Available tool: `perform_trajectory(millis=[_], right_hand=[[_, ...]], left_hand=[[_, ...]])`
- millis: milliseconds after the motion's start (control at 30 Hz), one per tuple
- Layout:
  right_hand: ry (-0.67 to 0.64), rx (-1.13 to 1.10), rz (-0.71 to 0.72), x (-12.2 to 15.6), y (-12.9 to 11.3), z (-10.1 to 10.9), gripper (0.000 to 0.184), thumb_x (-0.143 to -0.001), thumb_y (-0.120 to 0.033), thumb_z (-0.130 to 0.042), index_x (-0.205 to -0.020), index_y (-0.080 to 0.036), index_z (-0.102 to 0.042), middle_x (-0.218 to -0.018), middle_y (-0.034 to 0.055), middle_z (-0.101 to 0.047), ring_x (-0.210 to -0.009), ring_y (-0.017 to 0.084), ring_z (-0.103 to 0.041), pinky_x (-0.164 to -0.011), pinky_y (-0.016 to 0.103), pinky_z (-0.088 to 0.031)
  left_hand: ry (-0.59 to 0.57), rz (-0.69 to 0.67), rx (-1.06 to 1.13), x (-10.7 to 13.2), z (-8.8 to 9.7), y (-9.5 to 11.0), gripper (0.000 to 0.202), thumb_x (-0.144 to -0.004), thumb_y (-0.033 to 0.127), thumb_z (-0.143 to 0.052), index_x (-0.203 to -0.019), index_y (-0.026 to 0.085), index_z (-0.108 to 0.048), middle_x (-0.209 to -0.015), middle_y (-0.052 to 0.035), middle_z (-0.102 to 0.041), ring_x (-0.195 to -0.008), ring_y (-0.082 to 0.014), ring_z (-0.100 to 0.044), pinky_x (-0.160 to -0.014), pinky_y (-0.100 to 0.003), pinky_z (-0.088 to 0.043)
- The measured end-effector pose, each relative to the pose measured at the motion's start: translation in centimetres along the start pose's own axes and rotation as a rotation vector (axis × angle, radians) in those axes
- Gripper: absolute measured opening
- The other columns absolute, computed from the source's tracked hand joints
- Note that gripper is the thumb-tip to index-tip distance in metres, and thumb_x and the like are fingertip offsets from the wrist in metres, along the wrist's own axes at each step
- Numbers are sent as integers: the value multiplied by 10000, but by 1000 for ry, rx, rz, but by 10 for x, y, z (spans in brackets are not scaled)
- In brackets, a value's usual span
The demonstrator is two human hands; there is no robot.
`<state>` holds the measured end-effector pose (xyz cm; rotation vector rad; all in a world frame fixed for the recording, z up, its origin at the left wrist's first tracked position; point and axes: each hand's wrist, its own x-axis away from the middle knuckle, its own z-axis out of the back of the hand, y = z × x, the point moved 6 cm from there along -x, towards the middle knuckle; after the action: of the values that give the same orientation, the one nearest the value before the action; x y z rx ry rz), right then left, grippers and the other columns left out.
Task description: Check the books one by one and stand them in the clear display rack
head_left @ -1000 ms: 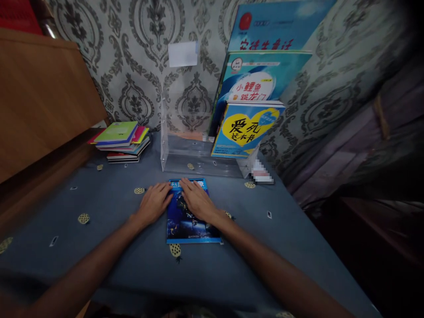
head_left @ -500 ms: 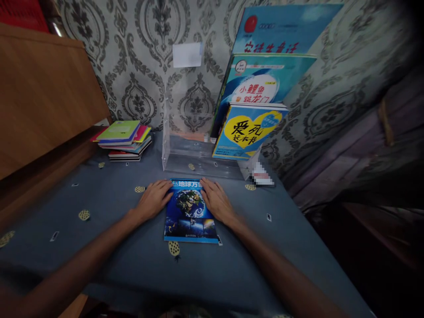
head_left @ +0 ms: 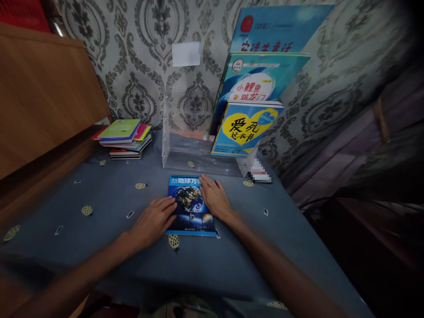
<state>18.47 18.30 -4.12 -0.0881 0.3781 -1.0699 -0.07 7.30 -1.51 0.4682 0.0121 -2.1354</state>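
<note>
A blue book with an Earth picture (head_left: 189,201) lies flat on the grey-blue tablecloth (head_left: 109,198) in front of me. My left hand (head_left: 153,221) rests with fingers stretched at the book's lower left edge. My right hand (head_left: 214,197) lies flat with fingers spread along the book's right edge, fingertips near its top right corner. Neither hand grips the book.
Behind the book stands a clear acrylic rack (head_left: 185,145) holding three upright books (head_left: 247,128) on its right side. A stack of thin colourful books (head_left: 124,138) lies at the back left. A wooden board (head_left: 43,97) leans at left; patterned wallpaper is behind.
Both hands slid off the cover toward the book's sides, uncovering the Earth picture. My left hand then drew back down to the lower left edge.
</note>
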Motion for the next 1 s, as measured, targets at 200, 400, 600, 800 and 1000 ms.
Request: perform_trajectory(millis=[200,400,600,800,1000], right_hand=[[0,6,-15,0,-5,5,465,-1015,-241,-317,-1419,-128,-519,-1492,161,-513,-1388,271,-466,-1157,529,-311],[17,-23,-11,-1,-4,6,448,-1004,-226,-350,-1399,-122,-536,-1477,163,-531,-1363,269,-485,-1147,517,-319],[31,-150,-30,-4,12,5,426,-973,-225,-424,-1363,-144,-576,-1446,147,-566,-1339,245,-512,-1138,471,-351],[53,-306,-3,-7,30,0,453,-923,-182,-452,-1353,-166,-593,-1421,122,-595,-1315,243,-544,-1133,471,-390],[110,-408,-13,4,34,6,446,-922,-147,-417,-1311,-188,-633,-1358,94,-648,-1268,219,-589,-1100,440,-447]], left_hand=[[-29,-66,-48,14,4,29,431,-1000,421,-510,-1299,122,-595,-1359,-171,-619,-1282,-289,-568,-1045,-453,-492],[-90,-96,-125,11,1,28,495,-1021,494,-423,-1331,135,-564,-1366,-177,-608,-1289,-307,-558,-1067,-520,-447],[-149,-115,-133,9,5,21,472,-1030,481,-406,-1348,166,-557,-1382,-167,-596,-1310,-311,-543,-1110,-571,-385],[-150,-104,0,-20,4,15,443,-1005,499,-467,-1322,214,-585,-1377,-123,-602,-1292,-278,-554,-1139,-538,-357],[-164,-58,-1,-91,-24,2,321,-1014,298,-467,-1271,170,-611,-1365,-120,-614,-1297,-263,-546,-1131,-478,-382]])
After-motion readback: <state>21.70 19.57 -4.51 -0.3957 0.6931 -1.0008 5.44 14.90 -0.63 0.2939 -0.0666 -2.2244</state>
